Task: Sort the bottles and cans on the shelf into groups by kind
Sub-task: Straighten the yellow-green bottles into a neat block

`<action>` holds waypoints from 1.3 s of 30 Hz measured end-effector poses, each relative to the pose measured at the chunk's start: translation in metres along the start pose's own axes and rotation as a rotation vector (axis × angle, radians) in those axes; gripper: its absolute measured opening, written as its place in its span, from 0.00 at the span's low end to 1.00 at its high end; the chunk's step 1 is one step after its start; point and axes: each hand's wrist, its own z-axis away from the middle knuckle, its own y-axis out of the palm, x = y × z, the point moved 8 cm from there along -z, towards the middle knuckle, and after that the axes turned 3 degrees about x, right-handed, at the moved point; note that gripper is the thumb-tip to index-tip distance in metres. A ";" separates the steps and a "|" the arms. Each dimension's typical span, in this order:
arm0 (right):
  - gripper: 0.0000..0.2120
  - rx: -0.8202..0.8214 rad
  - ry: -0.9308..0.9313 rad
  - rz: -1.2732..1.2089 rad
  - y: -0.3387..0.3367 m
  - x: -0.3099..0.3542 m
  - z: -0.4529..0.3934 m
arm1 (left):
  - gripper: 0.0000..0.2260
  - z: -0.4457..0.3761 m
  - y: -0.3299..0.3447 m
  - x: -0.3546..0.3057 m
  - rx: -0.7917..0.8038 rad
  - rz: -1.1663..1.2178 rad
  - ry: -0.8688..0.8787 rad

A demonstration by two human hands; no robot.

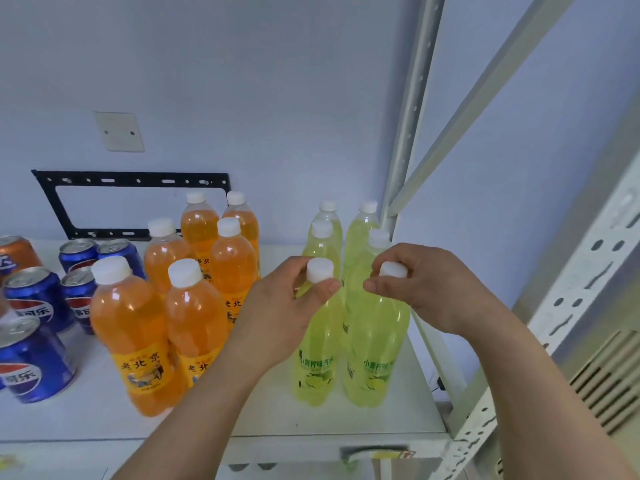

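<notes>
On the white shelf (270,414) stand three groups. Several yellow-green lime soda bottles are at the right. My left hand (277,306) grips the white cap of the front-left lime bottle (317,362). My right hand (433,289) grips the cap of the front-right lime bottle (374,358). Both bottles stand upright on the shelf, side by side. Several orange soda bottles (135,327) with white caps stand in the middle. Several blue cola cans (33,358) stand at the left, with one orange can (15,254) behind them.
A perforated metal upright (408,140) and a diagonal brace (485,98) bound the shelf on the right. A black metal bracket (131,178) and a white wall plate (119,131) are fixed to the wall behind. The shelf's front edge (294,448) runs below my arms.
</notes>
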 end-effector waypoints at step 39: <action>0.33 -0.099 0.250 -0.262 0.130 -0.116 0.061 | 0.29 0.051 0.061 0.105 -0.010 0.107 -0.078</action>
